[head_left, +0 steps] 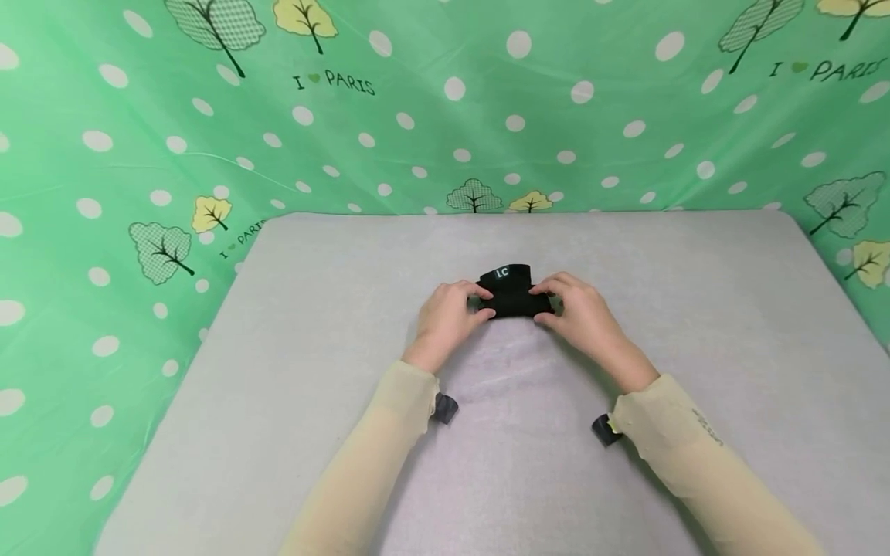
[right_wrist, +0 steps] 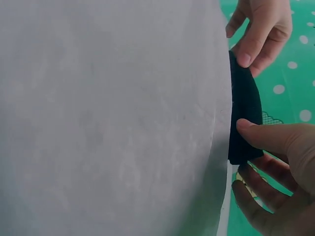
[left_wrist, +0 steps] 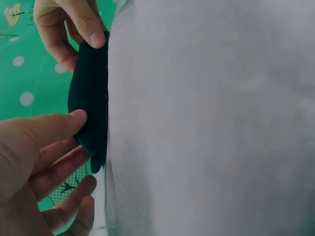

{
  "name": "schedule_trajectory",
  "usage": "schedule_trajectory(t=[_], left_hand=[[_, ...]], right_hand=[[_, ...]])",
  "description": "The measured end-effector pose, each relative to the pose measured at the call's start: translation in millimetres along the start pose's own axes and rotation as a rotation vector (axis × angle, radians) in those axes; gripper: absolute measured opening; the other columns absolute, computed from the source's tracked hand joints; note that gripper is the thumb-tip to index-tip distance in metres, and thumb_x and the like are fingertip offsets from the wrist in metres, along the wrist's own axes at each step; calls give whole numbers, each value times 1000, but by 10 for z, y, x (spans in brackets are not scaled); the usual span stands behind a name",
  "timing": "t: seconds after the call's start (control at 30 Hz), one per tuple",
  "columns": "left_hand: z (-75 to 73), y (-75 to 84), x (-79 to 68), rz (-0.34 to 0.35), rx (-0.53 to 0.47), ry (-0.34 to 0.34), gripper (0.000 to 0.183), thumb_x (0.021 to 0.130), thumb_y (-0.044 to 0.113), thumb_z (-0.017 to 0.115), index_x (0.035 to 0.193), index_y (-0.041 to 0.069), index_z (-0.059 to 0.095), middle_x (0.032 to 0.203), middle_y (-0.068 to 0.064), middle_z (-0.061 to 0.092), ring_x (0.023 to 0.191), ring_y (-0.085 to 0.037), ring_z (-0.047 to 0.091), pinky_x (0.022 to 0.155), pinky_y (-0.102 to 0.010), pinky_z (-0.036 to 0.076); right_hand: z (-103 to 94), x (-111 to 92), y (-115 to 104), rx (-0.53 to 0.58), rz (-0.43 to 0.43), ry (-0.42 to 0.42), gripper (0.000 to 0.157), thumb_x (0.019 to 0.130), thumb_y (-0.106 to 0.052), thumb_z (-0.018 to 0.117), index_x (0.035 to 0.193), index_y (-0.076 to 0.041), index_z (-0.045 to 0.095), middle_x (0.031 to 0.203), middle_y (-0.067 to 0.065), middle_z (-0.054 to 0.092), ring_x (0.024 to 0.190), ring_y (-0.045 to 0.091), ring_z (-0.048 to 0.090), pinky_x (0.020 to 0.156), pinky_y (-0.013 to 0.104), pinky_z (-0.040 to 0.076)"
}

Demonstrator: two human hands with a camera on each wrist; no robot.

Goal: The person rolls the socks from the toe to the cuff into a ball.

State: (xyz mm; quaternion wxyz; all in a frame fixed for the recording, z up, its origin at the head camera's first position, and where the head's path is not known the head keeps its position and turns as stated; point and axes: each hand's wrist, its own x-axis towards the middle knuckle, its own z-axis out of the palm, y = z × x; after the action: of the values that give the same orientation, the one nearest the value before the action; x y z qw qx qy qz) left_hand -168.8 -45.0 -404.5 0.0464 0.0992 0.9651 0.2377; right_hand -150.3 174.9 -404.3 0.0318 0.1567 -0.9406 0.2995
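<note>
Bearing white LC letters (head_left: 502, 272), matte black cloth (head_left: 514, 300), wider below.

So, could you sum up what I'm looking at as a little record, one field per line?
Main item: black cloth piece; what it is for, I can't tell
Marking: white LC lettering on its upper part
Left side: left grip pinches the cloth's left end
Right side: right grip pinches the cloth's right end
Clothing: pale sleeves, a dark piece at each cuff
Surface: grey table top
Backdrop: green sheet with white dots
</note>
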Motion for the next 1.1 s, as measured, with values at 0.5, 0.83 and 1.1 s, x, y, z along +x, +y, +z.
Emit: schedule_trajectory(t=[0.5,0.83,1.1], left_hand=[[-32,28,37,44,87,-30,34,87,38,77,119,29,72,132,8,66,118,-21,60,94,-38,54],[6,28,8,98,105,-36,41,85,33,80,120,24,62,124,7,66,111,-20,62,88,-38,55],[-29,23,-50,83,32,-36,35,88,34,77,119,27,63,120,8,71,106,-15,65,86,-38,54]], right_hand=[[73,101,-4,-68,44,-35,35,84,-8,78,117,-3,65,120,16,64,111,36,63,96,50,51],[26,49,-31,-24,54,-61,28,85,-12,77,111,-3,69,104,16,70,90,29,63,81,44,51],[-52,14,-60,8,81,-118,28,90,-17,72,114,-2,69,95,13,68,82,23,57,73,35,45]])
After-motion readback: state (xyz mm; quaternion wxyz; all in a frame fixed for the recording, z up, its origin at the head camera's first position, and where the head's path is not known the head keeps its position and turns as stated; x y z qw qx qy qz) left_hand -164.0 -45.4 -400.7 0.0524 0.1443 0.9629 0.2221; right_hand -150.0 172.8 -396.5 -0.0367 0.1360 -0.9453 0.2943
